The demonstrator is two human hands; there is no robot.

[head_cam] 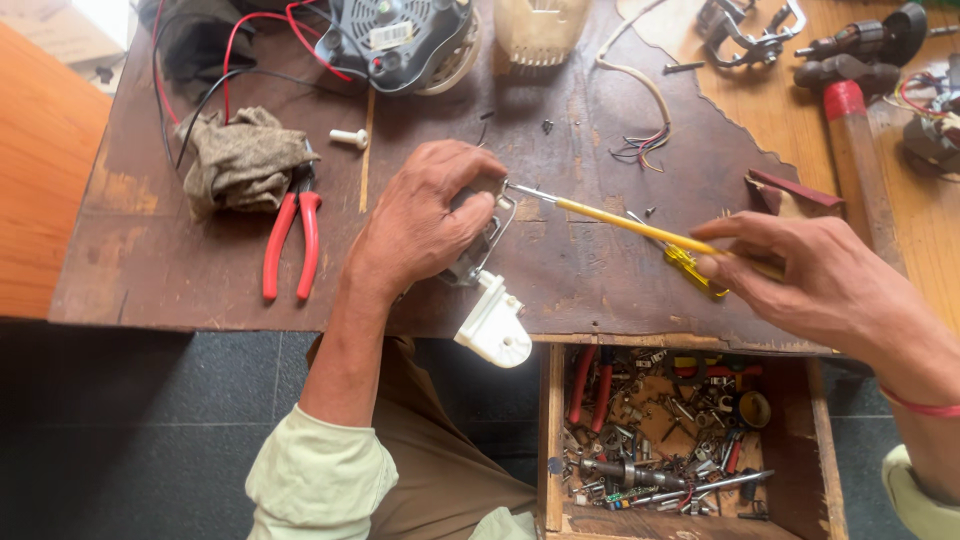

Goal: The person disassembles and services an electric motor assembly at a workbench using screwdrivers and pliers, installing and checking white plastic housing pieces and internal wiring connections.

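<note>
Metal-and-white-plastic part [487, 262], at the bench [200, 270] front edge: left hand [420, 225] closed round it, apparently steadying it. Right hand [800, 270], fingers pinched on a yellow screwdriver [620, 222], tip at the part's top. Red pliers [290, 240] and rag [240, 160] lie left; open drawer [552, 440] below.

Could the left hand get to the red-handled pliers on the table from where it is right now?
Probably yes, but not freely: the red-handled pliers lie uncovered beside the left hand, with bare table between them, though that hand is gripping a small metal-and-white-plastic part.
</note>
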